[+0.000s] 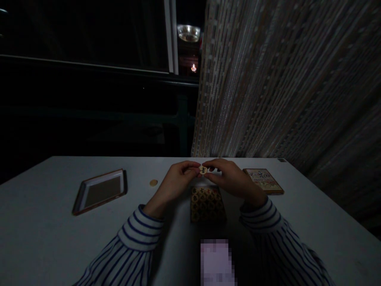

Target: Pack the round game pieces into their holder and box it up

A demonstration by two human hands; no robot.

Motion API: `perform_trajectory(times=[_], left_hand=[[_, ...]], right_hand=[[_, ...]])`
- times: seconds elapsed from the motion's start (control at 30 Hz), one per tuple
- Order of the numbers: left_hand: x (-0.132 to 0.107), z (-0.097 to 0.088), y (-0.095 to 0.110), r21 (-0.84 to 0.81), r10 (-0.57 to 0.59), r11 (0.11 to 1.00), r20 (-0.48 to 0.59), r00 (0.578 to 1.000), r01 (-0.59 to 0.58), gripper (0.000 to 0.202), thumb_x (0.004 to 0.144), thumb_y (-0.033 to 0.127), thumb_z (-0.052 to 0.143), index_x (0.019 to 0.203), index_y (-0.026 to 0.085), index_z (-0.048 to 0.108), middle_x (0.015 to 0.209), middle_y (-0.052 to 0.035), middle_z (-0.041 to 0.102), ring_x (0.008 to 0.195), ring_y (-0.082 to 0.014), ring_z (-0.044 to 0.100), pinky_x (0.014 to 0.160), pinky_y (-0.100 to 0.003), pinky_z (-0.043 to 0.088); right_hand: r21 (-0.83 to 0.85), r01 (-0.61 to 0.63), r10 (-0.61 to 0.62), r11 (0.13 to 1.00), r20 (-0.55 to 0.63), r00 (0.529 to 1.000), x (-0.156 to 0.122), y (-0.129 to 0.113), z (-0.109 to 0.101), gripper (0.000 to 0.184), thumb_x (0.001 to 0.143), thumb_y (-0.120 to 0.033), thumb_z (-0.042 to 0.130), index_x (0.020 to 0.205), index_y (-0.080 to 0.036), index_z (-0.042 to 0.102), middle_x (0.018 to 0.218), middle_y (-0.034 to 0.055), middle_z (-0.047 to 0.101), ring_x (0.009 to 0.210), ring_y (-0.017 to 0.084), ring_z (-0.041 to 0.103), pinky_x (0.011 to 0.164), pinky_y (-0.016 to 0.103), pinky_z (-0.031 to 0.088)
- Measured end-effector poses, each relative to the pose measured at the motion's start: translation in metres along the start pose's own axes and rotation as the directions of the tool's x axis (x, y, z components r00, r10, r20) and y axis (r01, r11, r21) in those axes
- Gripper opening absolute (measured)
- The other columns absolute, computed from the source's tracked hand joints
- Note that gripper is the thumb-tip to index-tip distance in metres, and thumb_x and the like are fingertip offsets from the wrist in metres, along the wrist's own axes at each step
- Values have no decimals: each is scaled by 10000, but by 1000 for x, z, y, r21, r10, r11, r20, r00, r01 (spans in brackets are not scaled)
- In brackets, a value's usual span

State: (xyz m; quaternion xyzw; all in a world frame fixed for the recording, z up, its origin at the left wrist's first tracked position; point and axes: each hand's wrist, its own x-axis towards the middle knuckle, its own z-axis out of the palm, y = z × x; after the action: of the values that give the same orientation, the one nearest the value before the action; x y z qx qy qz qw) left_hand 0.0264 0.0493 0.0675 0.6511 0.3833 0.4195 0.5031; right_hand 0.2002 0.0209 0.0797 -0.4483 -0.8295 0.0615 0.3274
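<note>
Between both hands is a round, pale Chinese chess piece (203,170) with a dark character on its face. My left hand (181,176) pinches it from the left with thumb and fingers. From the other side, my right hand (230,176) grips its right edge with thumb and forefinger. Just below the hands, on the table, stands a box of Chinese chess pieces (207,203), with several round pieces laid in rows. To the left of my left hand a single round piece (153,182) lies flat on the table.
An upturned box lid or tray (101,190) with a reddish rim lies at the left of the white table (143,258). A flat printed box (263,180) lies at the right. A pixelated pink patch (217,262) covers the near middle. A string curtain (253,79) hangs behind.
</note>
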Motion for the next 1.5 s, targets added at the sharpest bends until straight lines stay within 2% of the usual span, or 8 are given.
perform_trajectory(times=[0.43,0.67,0.8,0.9,1.0,1.13,1.3,1.5], left_hand=[[-2,1,3,76,20,997,-28,999,-18,192,735,247,574,864,122,642,807,-48,692,787,-171,637,778,-307,485],[1,-1,0,122,62,990,53,997,-68,207,762,278,541,860,137,655,846,-43,695,824,-175,629,790,-302,477],[3,-4,-8,256,87,962,34,996,-93,258,781,277,507,945,125,636,903,-61,689,864,-185,623,807,-306,472],[3,-8,-14,481,147,866,17,989,-137,313,807,281,466,1038,128,610,1012,-87,664,940,-201,605,857,-315,448],[1,-11,-18,715,173,685,30,984,-142,335,823,250,424,1085,126,592,1095,-107,630,1028,-224,566,926,-339,399],[2,-14,-24,835,128,531,90,988,-145,356,830,222,390,1123,127,569,1125,-110,614,1052,-228,552,934,-338,387],[5,-16,-33,874,53,456,164,985,-170,358,824,204,389,1127,125,564,1120,-122,615,1048,-240,550,911,-347,388],[2,-12,-37,881,20,428,215,976,-202,334,831,197,377,1080,136,591,1060,-125,640,1002,-227,575,853,-322,405]], right_hand=[[-82,25,-25,996,10,1000,0,1,1,261,814,-284,542,1044,-176,601,974,58,647,898,163,566,823,320,420],[-136,-7,15,991,64,998,-1,0,-1,282,812,-282,541,1060,-162,602,962,72,649,890,180,573,807,322,423],[-151,-14,26,988,78,997,-1,1,0,307,819,-300,526,1079,-153,598,968,76,651,906,181,573,823,318,417],[-166,-43,61,985,104,993,-2,6,1,325,824,-307,514,1099,-150,589,996,76,649,913,181,576,832,310,411],[-193,-87,119,977,159,980,-3,12,1,328,826,-304,505,1106,-156,587,1012,80,649,920,184,579,830,303,404],[-243,-107,172,964,265,949,-5,20,3,312,825,-305,496,1080,-162,604,982,83,663,908,192,589,788,283,405],[-300,-114,220,947,349,911,-6,25,6,276,822,-305,484,1015,-173,631,931,78,677,861,189,606,724,262,400],[-334,-133,272,933,412,870,-6,25,8,259,808,-314,478,962,-186,641,915,74,677,821,184,610,660,249,395]])
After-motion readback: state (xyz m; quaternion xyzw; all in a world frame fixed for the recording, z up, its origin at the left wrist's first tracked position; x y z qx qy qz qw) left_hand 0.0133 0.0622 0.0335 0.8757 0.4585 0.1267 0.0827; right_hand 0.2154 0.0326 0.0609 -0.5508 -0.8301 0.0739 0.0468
